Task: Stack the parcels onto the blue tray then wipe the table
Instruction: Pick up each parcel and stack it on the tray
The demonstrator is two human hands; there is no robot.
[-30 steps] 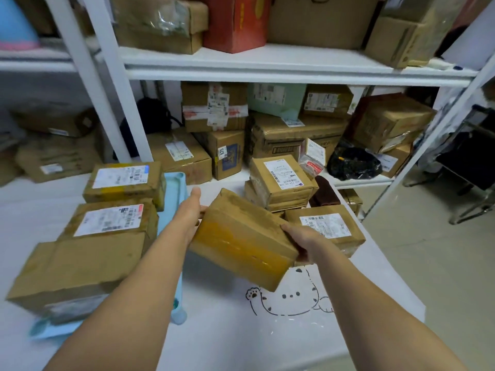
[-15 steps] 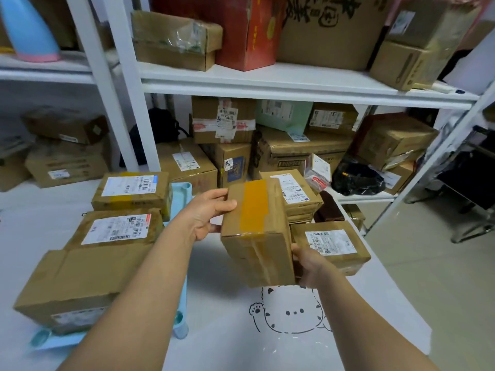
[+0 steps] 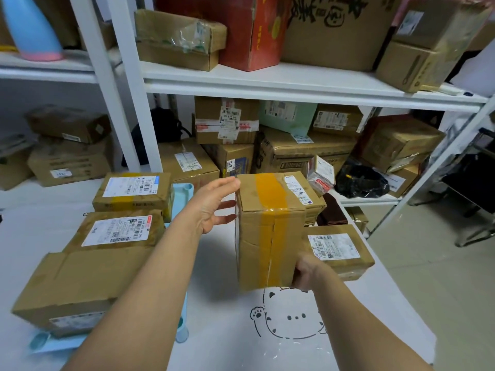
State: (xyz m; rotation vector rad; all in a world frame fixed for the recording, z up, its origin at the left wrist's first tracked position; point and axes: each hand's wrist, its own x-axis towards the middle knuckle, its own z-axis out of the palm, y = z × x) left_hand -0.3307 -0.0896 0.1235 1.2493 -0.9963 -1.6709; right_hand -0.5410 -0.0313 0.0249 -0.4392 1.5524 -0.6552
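I am holding a brown box [image 3: 269,231] with orange tape down its middle. It is standing up tall, above the white table [image 3: 222,298]. My right hand [image 3: 308,271] is gripping its bottom right corner. My left hand [image 3: 214,207] is open, with its fingers spread, and its fingertips are touching the box's top left edge. The blue tray [image 3: 184,190] is lying on my left, and three parcels are already sitting on it: a big plain one [image 3: 77,285] nearest me, and two with white labels [image 3: 117,231] [image 3: 132,191] behind it. Two more parcels [image 3: 337,250] [image 3: 305,194] are waiting on the table to the right of the box.
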